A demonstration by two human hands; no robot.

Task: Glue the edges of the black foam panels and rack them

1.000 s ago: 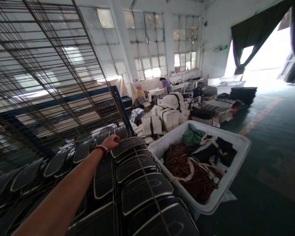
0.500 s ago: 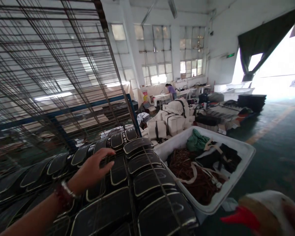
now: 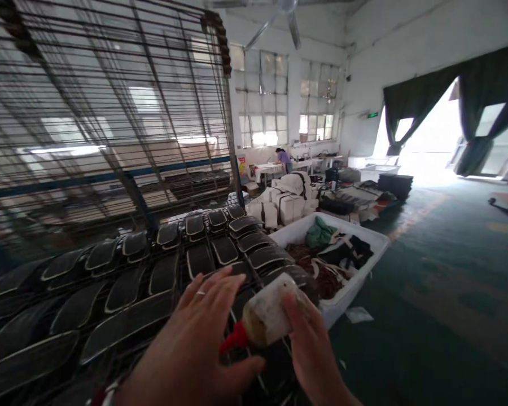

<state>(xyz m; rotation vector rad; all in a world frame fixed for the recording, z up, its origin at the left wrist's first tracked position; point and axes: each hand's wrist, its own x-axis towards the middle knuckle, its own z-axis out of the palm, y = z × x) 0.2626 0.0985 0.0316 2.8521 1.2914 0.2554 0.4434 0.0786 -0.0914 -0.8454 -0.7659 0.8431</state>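
In my right hand (image 3: 307,332) is a whitish squeeze bottle (image 3: 267,309) with a red nozzle (image 3: 236,337), tipped so the nozzle points down and left. Brownish content shows near its neck. My left hand (image 3: 203,332) is open beside the nozzle, fingers spread and thumb apart, a ring on one finger; I cannot tell whether it touches the bottle. Beneath both hands lie rows of black curved panels (image 3: 122,290) with pale edges, resting on a wire rack.
A raised wire grid (image 3: 173,84) stands at the left above the panels. Right of them is a white bin (image 3: 370,248) holding brown strips and a green cloth (image 3: 319,232). White bundles (image 3: 290,206) are piled behind it. A person (image 3: 283,159) bends over a far table.
My right hand has brought the bottle from the lower right to the middle. My left hand has moved right and nearer, toward the nozzle. The view has turned right.
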